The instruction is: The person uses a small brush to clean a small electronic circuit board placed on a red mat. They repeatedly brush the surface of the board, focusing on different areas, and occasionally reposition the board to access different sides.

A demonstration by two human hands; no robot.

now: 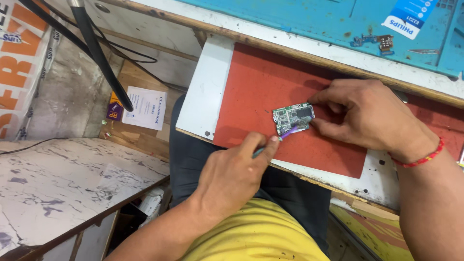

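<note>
A red work mat (270, 87) covers a white board (205, 92) set against a worn wooden bench edge. A small green circuit board (291, 117) lies flat on the mat. The right hand (367, 116) pins its right edge with closed fingertips. The left hand (237, 176) grips a purple-tipped tool (285, 135), tip touching the board. A blue mat (338, 19) lies beyond; 1 black cable (99, 53) hangs left.

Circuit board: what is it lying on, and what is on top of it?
The circuit board lies on a red mat. The right hand pins its far edge; the left hand holds a purple-tipped tool against it. The hands hide part of its edge.
</note>
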